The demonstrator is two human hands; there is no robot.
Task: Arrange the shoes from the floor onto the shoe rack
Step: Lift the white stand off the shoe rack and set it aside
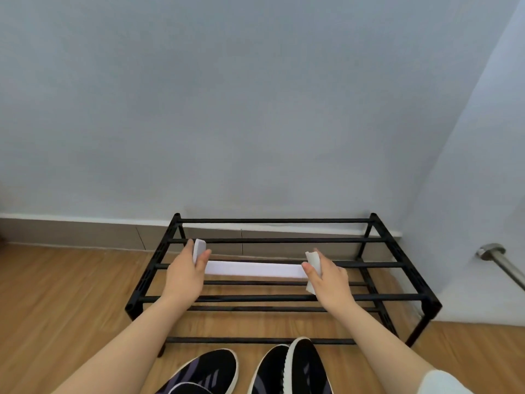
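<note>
A black two-tier bar shoe rack (284,240) stands on the wooden floor against the wall, with no shoes on it. Over its top tier I hold a white paper strip (252,269) stretched between both hands. My left hand (186,270) pinches the strip's left end, my right hand (326,275) pinches the right end. On the floor just in front of the rack lie black sneakers with white soles: one (207,371) to the left, two others (295,368) overlapping to the right, cut off by the frame's bottom edge.
A pale blue wall with a grey skirting (85,233) runs behind the rack. A second wall meets it at the right, where a metal rail (502,263) sticks out low beside the rack. Wooden floor (56,294) stretches to the left.
</note>
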